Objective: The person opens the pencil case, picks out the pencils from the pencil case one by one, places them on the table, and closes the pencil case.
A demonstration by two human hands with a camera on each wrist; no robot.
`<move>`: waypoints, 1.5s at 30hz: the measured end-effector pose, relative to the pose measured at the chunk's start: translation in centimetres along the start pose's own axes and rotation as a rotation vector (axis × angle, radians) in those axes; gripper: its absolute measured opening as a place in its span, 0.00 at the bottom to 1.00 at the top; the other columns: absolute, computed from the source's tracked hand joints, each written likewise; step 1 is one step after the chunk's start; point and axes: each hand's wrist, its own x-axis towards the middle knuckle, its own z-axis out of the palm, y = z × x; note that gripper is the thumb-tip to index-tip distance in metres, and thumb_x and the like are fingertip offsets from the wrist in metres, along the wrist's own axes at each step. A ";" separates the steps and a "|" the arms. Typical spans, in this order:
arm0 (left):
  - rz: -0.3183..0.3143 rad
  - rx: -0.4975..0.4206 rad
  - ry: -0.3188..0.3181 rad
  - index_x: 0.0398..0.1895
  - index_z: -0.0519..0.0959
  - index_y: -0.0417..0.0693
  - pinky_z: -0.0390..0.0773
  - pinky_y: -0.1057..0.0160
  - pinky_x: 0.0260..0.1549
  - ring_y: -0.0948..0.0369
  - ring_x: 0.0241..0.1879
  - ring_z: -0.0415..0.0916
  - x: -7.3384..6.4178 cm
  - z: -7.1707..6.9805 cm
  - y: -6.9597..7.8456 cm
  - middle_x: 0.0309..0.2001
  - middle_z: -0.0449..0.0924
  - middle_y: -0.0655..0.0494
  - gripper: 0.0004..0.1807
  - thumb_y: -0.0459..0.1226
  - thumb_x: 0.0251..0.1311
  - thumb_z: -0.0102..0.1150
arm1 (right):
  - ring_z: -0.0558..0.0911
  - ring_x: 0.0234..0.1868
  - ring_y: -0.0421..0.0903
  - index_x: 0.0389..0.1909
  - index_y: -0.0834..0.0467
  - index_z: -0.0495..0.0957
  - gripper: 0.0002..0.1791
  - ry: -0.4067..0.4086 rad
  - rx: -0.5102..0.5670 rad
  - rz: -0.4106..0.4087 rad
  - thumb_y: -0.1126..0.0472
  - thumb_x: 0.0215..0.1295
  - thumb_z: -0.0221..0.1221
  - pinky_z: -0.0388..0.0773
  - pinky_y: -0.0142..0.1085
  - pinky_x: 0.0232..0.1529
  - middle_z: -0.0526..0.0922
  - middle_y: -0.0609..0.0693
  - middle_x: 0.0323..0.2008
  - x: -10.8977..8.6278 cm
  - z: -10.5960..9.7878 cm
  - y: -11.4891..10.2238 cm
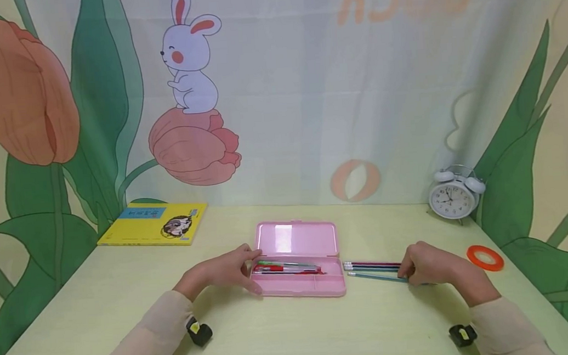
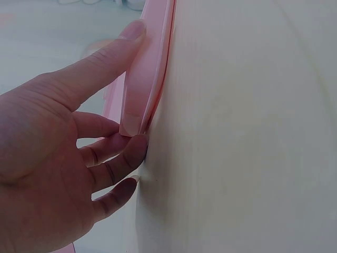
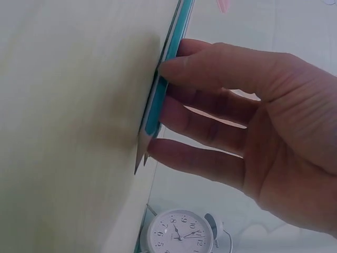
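Note:
A pink pencil case [image 1: 331, 289] lies with its lid raised at the back, and several pens [image 1: 290, 269] sit in its rear compartment. My left hand [image 1: 226, 269] holds the case's left end, thumb at the front edge and fingers around the corner; the left wrist view shows this hand [image 2: 58, 142] close up. To the right of the case, several pencils [image 1: 369, 264] lie side by side, eraser ends toward it. My right hand [image 1: 429, 269] grips them near their sharpened ends. In the right wrist view its thumb presses a teal pencil [image 3: 171, 52], other fingers behind.
An orange tape ring [image 1: 485, 258] lies right of my right hand. A white alarm clock [image 1: 452, 198] stands at the back right. At the back left is a yellow book [image 1: 144, 228]. A printed curtain [image 1: 283, 89] encloses the table's back and sides.

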 end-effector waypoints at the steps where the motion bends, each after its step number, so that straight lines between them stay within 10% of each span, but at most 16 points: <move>1: -0.001 -0.002 0.001 0.77 0.60 0.43 0.68 0.58 0.40 0.57 0.43 0.67 0.0 0.0 0.0 0.46 0.65 0.50 0.55 0.50 0.48 0.79 | 0.74 0.29 0.41 0.36 0.58 0.90 0.14 0.000 0.002 -0.002 0.76 0.50 0.67 0.74 0.33 0.31 0.83 0.43 0.31 0.0 0.0 0.0; 45: -0.006 0.014 -0.001 0.77 0.60 0.44 0.69 0.59 0.39 0.57 0.43 0.67 0.1 0.0 -0.1 0.46 0.65 0.52 0.54 0.49 0.49 0.78 | 0.73 0.27 0.40 0.26 0.55 0.85 0.09 0.088 -0.164 -0.072 0.73 0.54 0.68 0.76 0.35 0.33 0.78 0.40 0.25 0.9 0.2 -0.6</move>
